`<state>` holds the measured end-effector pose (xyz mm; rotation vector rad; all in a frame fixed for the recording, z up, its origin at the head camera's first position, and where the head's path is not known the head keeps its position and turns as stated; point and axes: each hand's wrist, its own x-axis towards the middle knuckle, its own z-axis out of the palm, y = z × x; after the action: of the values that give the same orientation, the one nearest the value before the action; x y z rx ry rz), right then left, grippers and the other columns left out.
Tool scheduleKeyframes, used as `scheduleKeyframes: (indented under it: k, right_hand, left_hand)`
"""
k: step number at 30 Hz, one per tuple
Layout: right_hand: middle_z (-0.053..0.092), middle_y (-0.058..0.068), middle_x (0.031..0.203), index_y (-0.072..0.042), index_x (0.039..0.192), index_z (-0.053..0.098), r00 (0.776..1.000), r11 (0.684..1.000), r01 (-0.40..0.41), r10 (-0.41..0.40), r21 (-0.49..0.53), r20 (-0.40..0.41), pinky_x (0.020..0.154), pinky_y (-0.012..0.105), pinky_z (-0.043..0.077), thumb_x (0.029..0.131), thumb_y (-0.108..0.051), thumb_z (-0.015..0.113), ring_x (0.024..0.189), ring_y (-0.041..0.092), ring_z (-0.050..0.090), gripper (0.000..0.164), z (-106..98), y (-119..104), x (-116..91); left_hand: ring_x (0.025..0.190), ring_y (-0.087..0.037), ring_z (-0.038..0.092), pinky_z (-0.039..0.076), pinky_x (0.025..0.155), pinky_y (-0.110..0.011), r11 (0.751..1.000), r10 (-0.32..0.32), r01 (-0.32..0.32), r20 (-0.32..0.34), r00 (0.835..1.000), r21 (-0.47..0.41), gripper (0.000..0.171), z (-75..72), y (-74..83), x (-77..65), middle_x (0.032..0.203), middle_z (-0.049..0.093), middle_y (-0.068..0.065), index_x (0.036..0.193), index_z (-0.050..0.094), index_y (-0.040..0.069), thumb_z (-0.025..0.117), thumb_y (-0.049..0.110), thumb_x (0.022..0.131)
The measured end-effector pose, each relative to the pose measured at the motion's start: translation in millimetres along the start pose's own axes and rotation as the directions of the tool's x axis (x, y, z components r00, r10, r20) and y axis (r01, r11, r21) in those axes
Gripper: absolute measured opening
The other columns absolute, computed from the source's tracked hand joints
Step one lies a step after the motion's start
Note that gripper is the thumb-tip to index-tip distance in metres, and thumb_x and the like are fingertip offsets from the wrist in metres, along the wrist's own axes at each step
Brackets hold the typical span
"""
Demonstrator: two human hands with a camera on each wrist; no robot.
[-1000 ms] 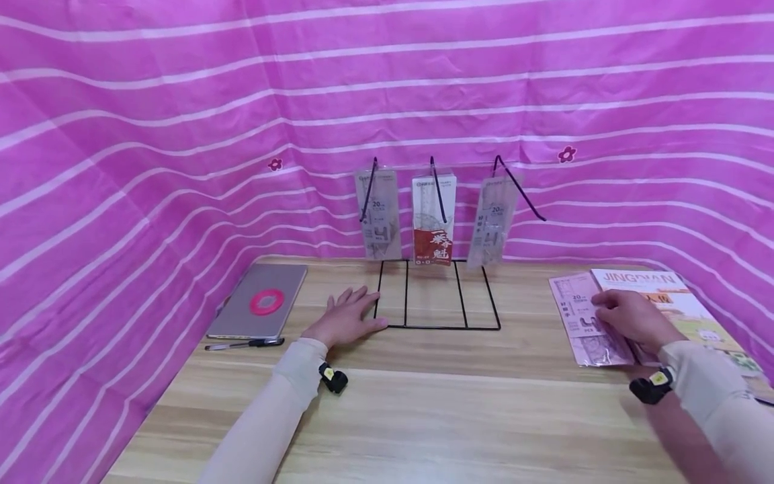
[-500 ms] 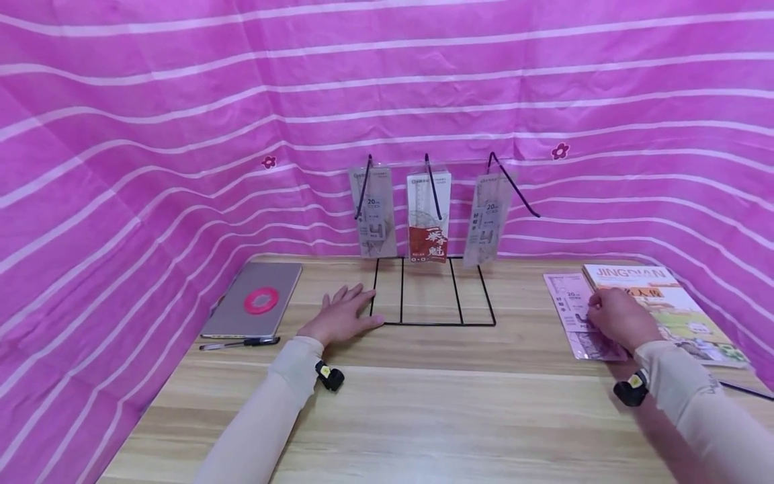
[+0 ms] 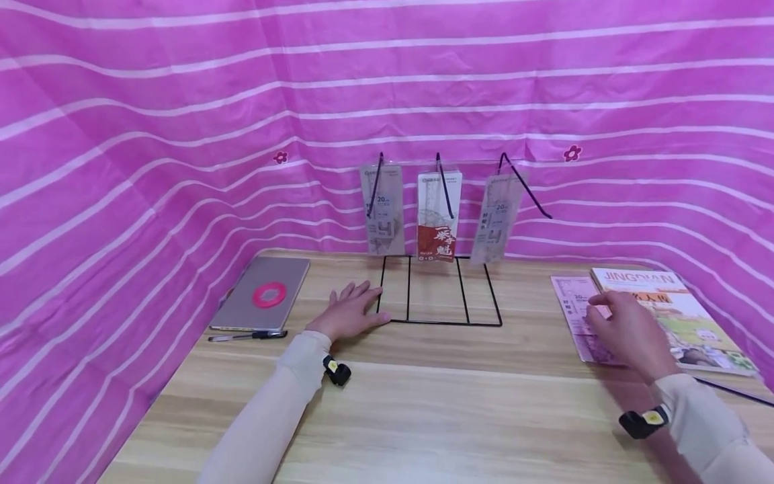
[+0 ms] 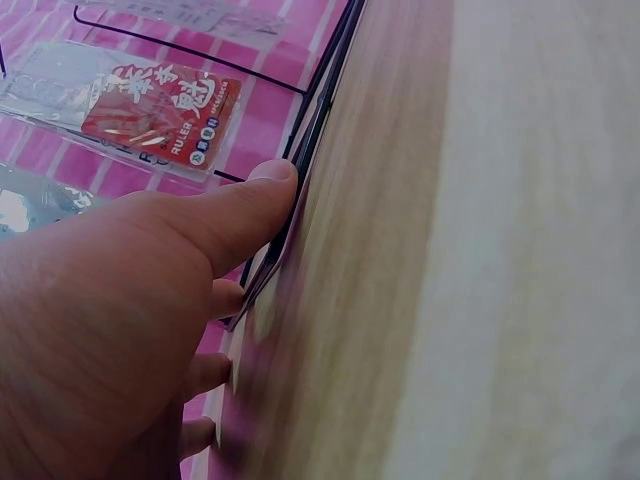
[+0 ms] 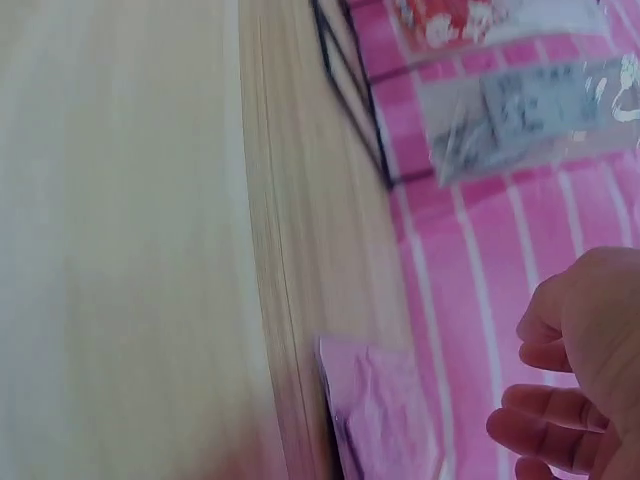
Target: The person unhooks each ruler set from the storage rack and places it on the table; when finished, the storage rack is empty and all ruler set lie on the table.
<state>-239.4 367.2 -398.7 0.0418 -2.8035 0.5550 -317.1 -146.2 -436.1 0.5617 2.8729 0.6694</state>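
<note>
My left hand (image 3: 347,314) rests on the table with spread fingers, its thumb touching the front left corner of a black wire display rack (image 3: 435,323). The left wrist view shows that thumb (image 4: 255,205) against the wire. From the rack's prongs hang clear ruler-set packets: a grey one (image 3: 385,218) on the left, a white-and-red one (image 3: 438,235) in the middle, another grey one (image 3: 496,222) on the right. Over a pink ruler-set packet (image 3: 570,296) hovers my right hand (image 3: 635,333), partly hiding it. Its fingers (image 5: 545,410) are loosely bent around nothing.
Right of the pink packet lies a magazine (image 3: 704,329), with a thin black rod (image 3: 734,391) before it. At left are a grey notebook (image 3: 242,310) bearing a pink ring (image 3: 269,304), and a pen (image 3: 248,335). Pink striped cloth (image 3: 387,81) encloses the table's back and sides.
My right hand has lifted off the pink packet, its fingers parting from it. The left hand stays at the rack's corner. The head view has shifted slightly.
</note>
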Motion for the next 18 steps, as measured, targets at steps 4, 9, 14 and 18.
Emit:
scheduleKeyframes:
  k: [4, 9, 14, 18]
  right_hand:
    - [0.071, 0.029, 0.116, 0.002, 0.124, 0.069, 0.998, 0.999, 0.033, -0.032, 0.023, -0.051, 0.062, 0.032, 0.046, 0.101, -0.024, 0.064, 0.084, 0.030, 0.066, 0.035, -3.2, -16.1, -12.3]
    - [0.073, 0.025, 0.113, -0.002, 0.127, 0.068, 0.990, 0.982, 0.117, -0.103, 0.151, -0.102, 0.063, 0.025, 0.051, 0.103, -0.021, 0.066, 0.085, 0.008, 0.066, 0.031, -1.3, -35.4, -16.3]
    - [0.068, 0.022, 0.130, -0.003, 0.138, 0.062, 0.969, 0.925, 0.247, -0.239, 0.288, -0.065, 0.077, 0.017, 0.055, 0.103, -0.015, 0.067, 0.101, 0.006, 0.068, 0.037, 14.1, -58.0, -7.0]
    - [0.058, 0.022, 0.147, -0.004, 0.146, 0.056, 0.964, 0.889, 0.236, -0.266, 0.392, 0.023, 0.094, 0.033, 0.059, 0.105, -0.019, 0.066, 0.126, 0.043, 0.063, 0.045, 25.1, -77.8, 10.6]
  left_hand:
    - [0.164, -0.045, 0.005, -0.006, 0.126, -0.074, 1.000, 0.006, -0.006, 0.011, 1.000, -0.002, 0.082, -0.7, 2.7, 2.0, 0.177, 0.016, -0.012, 0.166, 0.034, 0.024, 0.057, 0.066, 0.100]
    - [0.163, -0.045, 0.006, -0.005, 0.126, -0.074, 1.000, 0.005, -0.005, 0.010, 1.000, -0.001, 0.082, 0.0, 2.0, 4.3, 0.177, 0.017, -0.012, 0.166, 0.034, 0.024, 0.057, 0.067, 0.099]
    - [0.163, -0.046, 0.006, -0.006, 0.125, -0.075, 1.000, 0.001, -0.001, 0.016, 1.000, -0.002, 0.082, -0.4, -0.2, 3.4, 0.177, 0.016, -0.012, 0.166, 0.034, 0.024, 0.057, 0.066, 0.100]
    - [0.163, -0.046, 0.005, -0.006, 0.125, -0.075, 1.000, -0.004, 0.004, 0.011, 1.000, -0.005, 0.082, -1.1, -1.0, 2.2, 0.177, 0.016, -0.012, 0.166, 0.034, 0.024, 0.058, 0.065, 0.100]
